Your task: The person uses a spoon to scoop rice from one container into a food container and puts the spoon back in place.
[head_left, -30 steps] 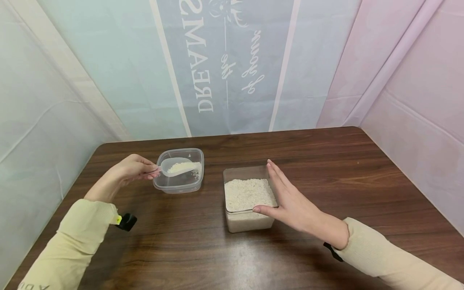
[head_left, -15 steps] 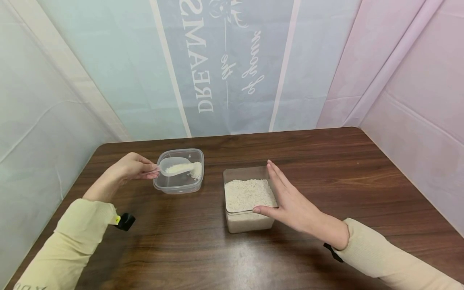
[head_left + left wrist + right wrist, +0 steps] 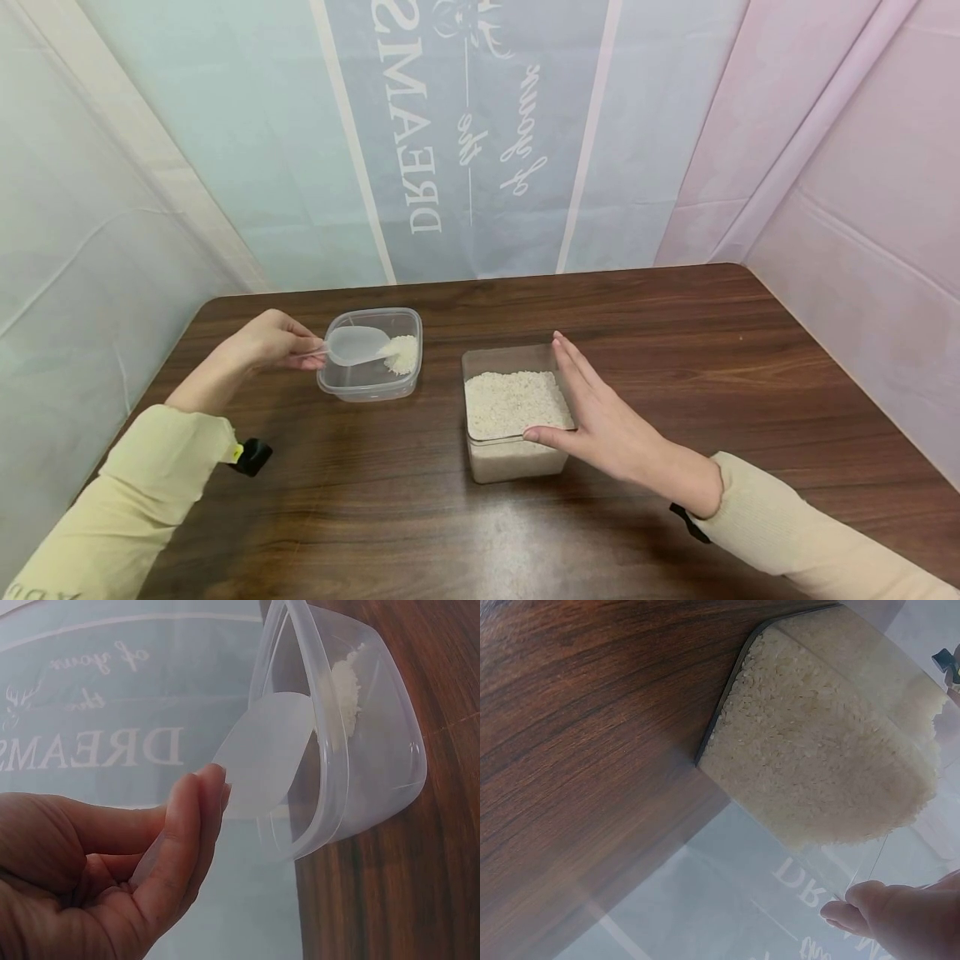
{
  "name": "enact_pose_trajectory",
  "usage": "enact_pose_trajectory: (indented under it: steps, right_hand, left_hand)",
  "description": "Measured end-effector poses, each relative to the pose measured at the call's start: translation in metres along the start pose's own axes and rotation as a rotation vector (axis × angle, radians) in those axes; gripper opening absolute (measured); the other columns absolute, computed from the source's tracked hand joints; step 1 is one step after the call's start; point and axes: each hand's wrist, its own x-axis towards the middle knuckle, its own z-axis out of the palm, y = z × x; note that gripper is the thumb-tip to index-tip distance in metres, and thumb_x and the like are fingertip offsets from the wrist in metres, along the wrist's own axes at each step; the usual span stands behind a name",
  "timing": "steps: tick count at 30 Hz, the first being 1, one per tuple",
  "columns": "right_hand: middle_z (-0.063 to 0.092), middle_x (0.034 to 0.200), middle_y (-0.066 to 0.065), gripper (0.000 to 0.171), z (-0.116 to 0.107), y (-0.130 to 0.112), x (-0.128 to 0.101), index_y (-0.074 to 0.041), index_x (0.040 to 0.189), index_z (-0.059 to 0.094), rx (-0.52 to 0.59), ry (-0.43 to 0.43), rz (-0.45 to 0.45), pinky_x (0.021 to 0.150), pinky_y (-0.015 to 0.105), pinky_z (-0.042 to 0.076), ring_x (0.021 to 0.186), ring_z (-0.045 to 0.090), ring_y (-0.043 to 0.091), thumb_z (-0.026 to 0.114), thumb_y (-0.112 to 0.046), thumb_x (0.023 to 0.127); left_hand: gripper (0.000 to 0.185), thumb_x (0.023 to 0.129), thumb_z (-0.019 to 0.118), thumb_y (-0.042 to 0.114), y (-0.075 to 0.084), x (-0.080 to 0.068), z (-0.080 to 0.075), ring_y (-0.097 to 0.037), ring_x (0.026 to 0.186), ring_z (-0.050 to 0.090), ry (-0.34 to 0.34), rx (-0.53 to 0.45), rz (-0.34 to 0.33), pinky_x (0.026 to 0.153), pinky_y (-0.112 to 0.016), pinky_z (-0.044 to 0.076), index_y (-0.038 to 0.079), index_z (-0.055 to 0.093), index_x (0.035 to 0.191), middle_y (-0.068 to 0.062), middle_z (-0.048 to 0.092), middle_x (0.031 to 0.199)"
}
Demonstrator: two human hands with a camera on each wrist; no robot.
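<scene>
My left hand (image 3: 268, 343) pinches the handle of a translucent plastic scoop (image 3: 356, 344) tipped over a small clear tub (image 3: 371, 385). A little heap of rice (image 3: 403, 353) lies at the tub's right side. In the left wrist view the scoop (image 3: 262, 754) looks empty, above the tub (image 3: 375, 795) and the rice (image 3: 343, 686). My right hand (image 3: 600, 412) holds the right side of a square clear container (image 3: 510, 462) filled with rice (image 3: 513, 402), thumb on its front rim, fingers straight along its side. The right wrist view shows that container (image 3: 900, 671), its rice (image 3: 817, 750) and a fingertip (image 3: 851, 913).
Both tubs stand on a dark wooden table (image 3: 675, 350). Pale plastic sheeting with mirrored lettering (image 3: 420, 133) walls off the back and both sides. The table's right half and front hold nothing but my sleeves.
The scoop has tipped and its rice has slid out into the small tub, forming a heap at the right side. My right hand and the square container have stayed put.
</scene>
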Motion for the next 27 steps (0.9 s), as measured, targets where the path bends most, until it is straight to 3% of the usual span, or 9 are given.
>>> enact_pose_trajectory:
  steps: [13,27]
  right_hand:
    - [0.001,0.152,0.007,0.103,0.0,0.0,0.001,-0.001,0.145,0.002,-0.011,0.007,-0.014,0.104,0.046,0.026,0.137,0.012,0.023,0.062,-0.053,0.079]
    - [0.001,0.152,0.006,0.102,0.0,0.001,0.0,-0.002,0.145,0.003,-0.007,0.002,-0.005,0.103,0.047,0.027,0.137,0.012,0.024,0.061,-0.054,0.079]
  left_hand:
    - [0.032,0.092,0.046,-0.004,0.007,-0.007,0.001,-0.009,0.064,0.064,0.021,0.128,0.026,0.063,-0.023,0.053,-0.031,0.042,0.11,-0.013,0.066,0.075]
    - [0.032,0.092,0.049,0.0,0.017,-0.023,0.004,-0.01,0.065,0.065,0.104,0.192,0.086,0.064,-0.023,0.053,-0.025,0.047,0.111,-0.013,0.067,0.082]
